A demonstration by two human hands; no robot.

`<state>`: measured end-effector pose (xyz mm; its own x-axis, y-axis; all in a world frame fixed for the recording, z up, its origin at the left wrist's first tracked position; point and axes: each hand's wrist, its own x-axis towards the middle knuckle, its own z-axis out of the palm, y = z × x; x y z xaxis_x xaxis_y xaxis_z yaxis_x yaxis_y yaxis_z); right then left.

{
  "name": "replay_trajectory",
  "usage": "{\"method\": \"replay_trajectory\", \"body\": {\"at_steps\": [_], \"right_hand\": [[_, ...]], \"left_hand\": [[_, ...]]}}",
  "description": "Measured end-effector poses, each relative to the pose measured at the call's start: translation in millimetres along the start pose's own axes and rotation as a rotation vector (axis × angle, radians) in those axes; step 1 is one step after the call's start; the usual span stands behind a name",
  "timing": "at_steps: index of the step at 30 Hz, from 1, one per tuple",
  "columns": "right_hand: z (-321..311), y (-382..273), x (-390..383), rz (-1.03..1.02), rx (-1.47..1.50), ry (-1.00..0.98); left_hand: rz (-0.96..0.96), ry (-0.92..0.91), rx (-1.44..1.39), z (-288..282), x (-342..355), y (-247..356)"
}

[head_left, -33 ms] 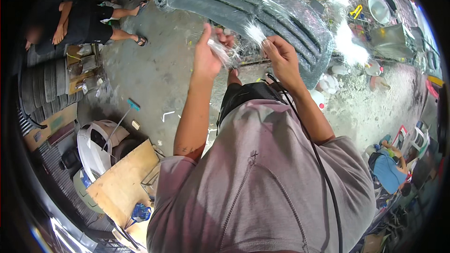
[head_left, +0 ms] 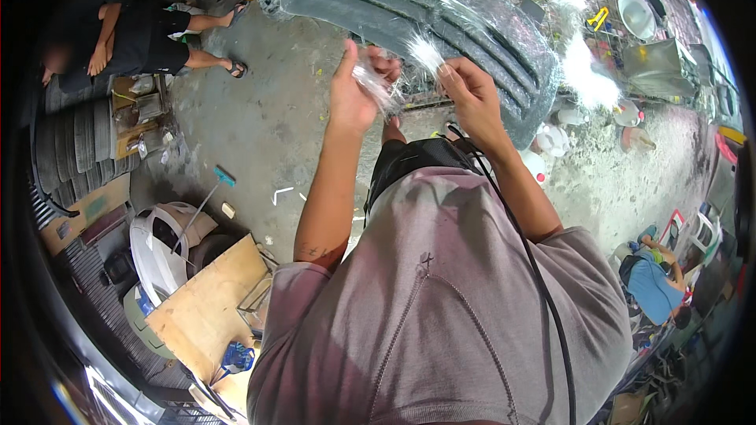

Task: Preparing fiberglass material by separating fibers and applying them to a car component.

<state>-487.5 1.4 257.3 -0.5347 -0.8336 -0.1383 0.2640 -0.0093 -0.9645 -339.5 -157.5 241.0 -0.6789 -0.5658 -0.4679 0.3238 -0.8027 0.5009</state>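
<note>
My left hand (head_left: 352, 98) holds a thin bundle of white fibreglass strands (head_left: 375, 88), its thumb up and its fingers curled round behind. A brighter tuft of fibreglass (head_left: 426, 53) sticks out of my right hand (head_left: 471, 94), pinched between thumb and fingers. A gap separates the two hands, which are held up in front of my body. Beyond them lies a long dark grey ridged panel (head_left: 425, 12), curved, with loose white fibres scattered along its ridges and upper edge. Whether either hand touches the panel I cannot tell.
White fibre heaps (head_left: 587, 79) lie right of the panel, near a white bowl (head_left: 636, 16) and yellow-handled tool (head_left: 598, 19). Plastic jugs (head_left: 551, 140) stand below. A person in dark clothes (head_left: 150, 38) is at left; another in blue (head_left: 655, 287) at lower right. A black cable (head_left: 520, 228) crosses my shirt.
My left hand has shifted very slightly to the right with its strands. The right hand and its tuft have barely moved.
</note>
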Motion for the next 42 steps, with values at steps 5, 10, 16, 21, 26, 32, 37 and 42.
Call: {"method": "replay_trajectory", "body": {"at_steps": [5,10,16,21,26,32,37,42], "right_hand": [[27.4,-9.1,8.2,-0.012,-0.283,-0.125],[47.7,-15.9,4.4,-0.092,-0.317,0.116],[49.2,-14.3,-2.9,0.067,-0.013,-0.100],[74.8,5.0,-0.4,0.269,0.128,-0.270],[62.0,12.2,-12.6,0.242,0.118,-0.146],[50.7,-3.4,-4.7,0.143,-0.068,-0.091],[73.7,-9.5,13.4,-0.198,-0.291,-0.108],[74.7,-7.8,0.2,-0.603,-0.738,-0.025]], "left_hand": [[0.172,-0.293,0.165,23.0,-14.0,-25.2],[0.126,-0.125,0.000,42.0,-14.5,-3.9],[0.150,-0.115,-0.139,44.4,-38.5,9.2],[0.271,0.165,0.133,26.1,-38.5,7.6],[0.417,-0.143,-0.274,-38.5,-41.9,63.8],[0.338,0.064,0.216,-57.3,-41.0,28.1],[0.289,-0.104,-0.024,-9.1,-43.8,-21.9],[0.201,0.045,0.065,12.3,-36.3,-16.8]]}}
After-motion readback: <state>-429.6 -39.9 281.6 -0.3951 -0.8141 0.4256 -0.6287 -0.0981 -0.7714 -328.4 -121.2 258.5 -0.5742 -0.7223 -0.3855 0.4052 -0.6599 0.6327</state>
